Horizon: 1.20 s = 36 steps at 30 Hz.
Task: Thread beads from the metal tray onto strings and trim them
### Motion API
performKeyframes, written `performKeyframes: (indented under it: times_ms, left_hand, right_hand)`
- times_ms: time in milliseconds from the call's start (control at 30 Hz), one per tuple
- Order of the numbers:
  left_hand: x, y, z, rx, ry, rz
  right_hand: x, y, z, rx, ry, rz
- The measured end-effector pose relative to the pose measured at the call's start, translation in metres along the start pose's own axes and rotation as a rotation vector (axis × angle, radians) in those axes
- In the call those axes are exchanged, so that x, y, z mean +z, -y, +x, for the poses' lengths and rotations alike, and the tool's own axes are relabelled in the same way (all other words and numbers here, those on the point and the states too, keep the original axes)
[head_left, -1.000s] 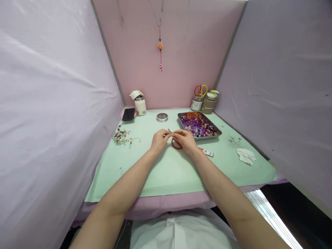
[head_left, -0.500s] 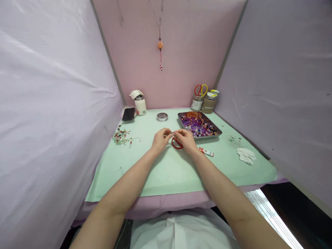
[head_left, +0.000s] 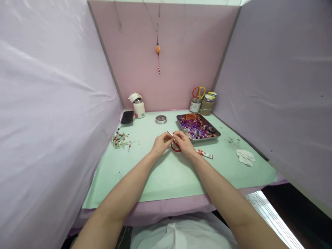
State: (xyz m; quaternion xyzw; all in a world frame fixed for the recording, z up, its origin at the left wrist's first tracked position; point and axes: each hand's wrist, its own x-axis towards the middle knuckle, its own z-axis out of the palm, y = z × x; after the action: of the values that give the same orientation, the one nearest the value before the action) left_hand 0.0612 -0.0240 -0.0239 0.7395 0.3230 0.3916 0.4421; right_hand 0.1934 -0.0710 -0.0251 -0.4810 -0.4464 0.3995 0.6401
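My left hand [head_left: 161, 144] and my right hand [head_left: 183, 141] meet over the middle of the table, thumbs and fingertips pinched close together. A slim silver piece [head_left: 169, 133] sticks up between the fingertips, slanting to the upper left; its kind is too small to tell, and my right fingers close on it. Whatever my left fingertips pinch is hidden or too fine to name. Just below the hands shows a red scissor handle [head_left: 176, 148], partly covered by my right hand. Close by my right wrist lies a red-and-white tube [head_left: 205, 154].
A metal tray [head_left: 204, 140] of beads stands behind my right hand. Beaded strings [head_left: 120, 140] lie left, a round dish [head_left: 161, 119] at the back. A phone [head_left: 128, 117], white bottle [head_left: 139, 108], jar [head_left: 207, 105], cup with scissors [head_left: 195, 105] and white glove [head_left: 245, 157] are around.
The view has tilted up slightly. Both hands stay together in the middle, and the silver piece between the fingertips now stands out more, pointing to the upper left.
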Motion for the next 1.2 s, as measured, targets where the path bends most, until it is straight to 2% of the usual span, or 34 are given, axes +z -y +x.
performKeyframes:
  times_ms: [133,233,367,467,667,1000,1200]
  left_hand:
    - [0.000,0.002,-0.001,-0.032,0.049,0.065]
    - [0.001,0.005,-0.001,-0.076,0.081,0.048]
    - [0.001,0.003,0.000,-0.136,0.114,-0.103]
    - [0.000,-0.003,-0.001,-0.190,0.150,-0.188]
    - [0.000,-0.005,-0.005,-0.421,0.237,-0.524]
    - [0.002,0.001,-0.004,-0.515,0.199,-0.727]
    - [-0.002,0.004,-0.002,-0.527,0.140,-0.802]
  right_hand:
    - [-0.003,-0.006,0.006,-0.026,-0.102,0.044]
    - [-0.005,-0.011,0.008,-0.011,-0.108,0.072]
    - [-0.006,-0.010,0.008,0.004,-0.050,0.129]
    - [-0.008,-0.009,0.008,0.026,-0.077,0.184]
    - [-0.007,-0.008,0.009,0.060,-0.055,0.240]
    - [-0.005,0.000,0.005,0.100,-0.013,0.277]
    - [-0.003,0.004,0.014,0.089,-0.024,0.137]
